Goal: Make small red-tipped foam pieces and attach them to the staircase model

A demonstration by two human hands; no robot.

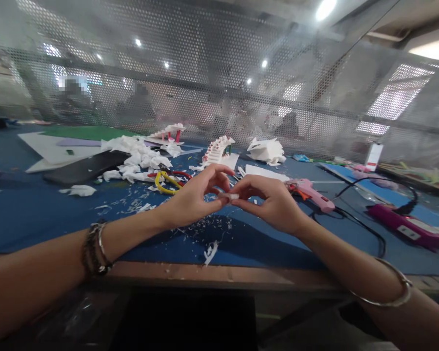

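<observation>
Between my two hands, above the blue tabletop, is a small white piece point(234, 196), too small to make out its kind. The thumb and fingertips of my left hand point(197, 195) pinch one end of it. My right hand point(272, 200) pinches the other end, its fingertips almost touching the left ones. White scraps point(211, 253) and fine shavings lie on the table below. Just behind the hands stands a small white model staircase point(217, 150). Pliers with yellow and red handles point(166, 184) rest near my left wrist, and a pink glue gun point(312, 195) lies beyond my right hand.
Crumpled white tissue point(135, 151) and a black flat object point(84, 168) are at left, near white and green sheets point(91, 132). A second model staircase point(171, 130) stands behind. At right are a purple power strip point(409, 226), black cords and a phone point(373, 156). Perforated metal screens the back.
</observation>
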